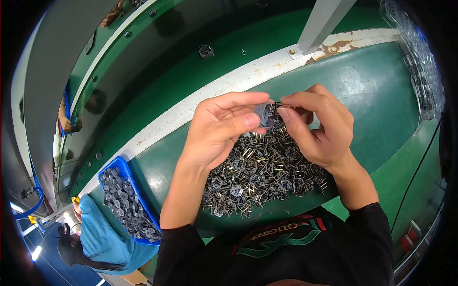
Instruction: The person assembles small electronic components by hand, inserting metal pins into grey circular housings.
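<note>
Above the middle of the green worktable, both hands meet at one small assembly. Between its thumb and fingers, my left hand [214, 126] grips a grey plastic housing [262, 114]. A black part with metal prongs [274, 115] sits against the housing's right side. My right hand [325, 125] pinches at the upper end of this pronged part with thumb and forefinger; its exact contact is partly hidden by the fingers. Beneath the hands spreads a heap of similar black parts [257, 176] with brassy pins and wires, tangled together.
To the left stands a blue bin [138, 200] full of grey round plastic parts [121, 202]. Beyond the table's white ledge [191, 107], a green conveyor belt [143, 97] carries a round part [206, 51]. A grey post [324, 26] rises there. Clear trays [420, 62] stand right. A person in blue [102, 238] is lower left.
</note>
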### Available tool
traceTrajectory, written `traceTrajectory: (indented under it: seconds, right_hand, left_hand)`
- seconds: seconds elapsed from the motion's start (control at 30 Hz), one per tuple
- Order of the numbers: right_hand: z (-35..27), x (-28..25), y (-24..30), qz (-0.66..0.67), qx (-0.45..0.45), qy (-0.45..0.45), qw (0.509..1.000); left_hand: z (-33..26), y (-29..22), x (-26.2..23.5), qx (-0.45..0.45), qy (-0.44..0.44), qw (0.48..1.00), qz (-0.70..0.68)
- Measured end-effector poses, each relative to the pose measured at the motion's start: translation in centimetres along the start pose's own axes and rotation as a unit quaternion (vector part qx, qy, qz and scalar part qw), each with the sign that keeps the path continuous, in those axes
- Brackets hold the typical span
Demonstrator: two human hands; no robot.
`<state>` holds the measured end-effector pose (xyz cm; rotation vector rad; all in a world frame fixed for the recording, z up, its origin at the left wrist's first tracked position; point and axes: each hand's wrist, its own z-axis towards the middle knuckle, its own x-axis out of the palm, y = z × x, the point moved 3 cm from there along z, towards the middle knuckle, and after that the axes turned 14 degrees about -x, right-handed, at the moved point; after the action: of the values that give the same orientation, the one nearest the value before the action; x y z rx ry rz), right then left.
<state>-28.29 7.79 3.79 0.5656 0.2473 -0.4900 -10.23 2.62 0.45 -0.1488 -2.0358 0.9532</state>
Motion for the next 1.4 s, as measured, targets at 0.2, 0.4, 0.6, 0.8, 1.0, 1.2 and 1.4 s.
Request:
traceTrajectory:
  seconds: [0.2, 0.4, 0.6, 0.8, 1.0, 1.2, 1.4]
  right_hand:
    - [0.2, -0.3, 0.1, -0.016, 0.021, -0.012, 1.000]
    - [0.1, -0.2, -0.1, -0.013, -0.007, 0.009, 1.000]
    - [-0.2, -0.1, 0.3, -0.028, -0.056, 0.029, 0.998]
    - [0.0, -0.3, 0.5, -0.055, -0.087, 0.056, 0.993]
    - [0.0, -0.3, 0.3, -0.068, -0.087, 0.093, 0.990]
    - [-0.7, 0.2, 0.0, -0.109, -0.124, 0.053, 0.985]
    - [-0.7, 0.4, 0.2, -0.092, -0.114, 0.036, 0.989]
  left_hand:
    - [0.1, 0.2, 0.9, 0.050, -0.023, 0.997, 0.047]
    - [0.4, 0.5, 0.9, 0.126, -0.030, 0.987, 0.099]
    - [0.4, 0.9, 1.0, 0.138, -0.011, 0.985, 0.106]
    - [0.2, 0.7, 1.4, 0.110, 0.000, 0.990, 0.093]
    - [0.4, 0.7, 0.8, 0.111, 0.001, 0.989, 0.095]
    - [0.4, 0.4, 1.0, 0.096, -0.011, 0.991, 0.090]
    - [-0.4, 0.0, 1.8, 0.115, -0.030, 0.987, 0.111]
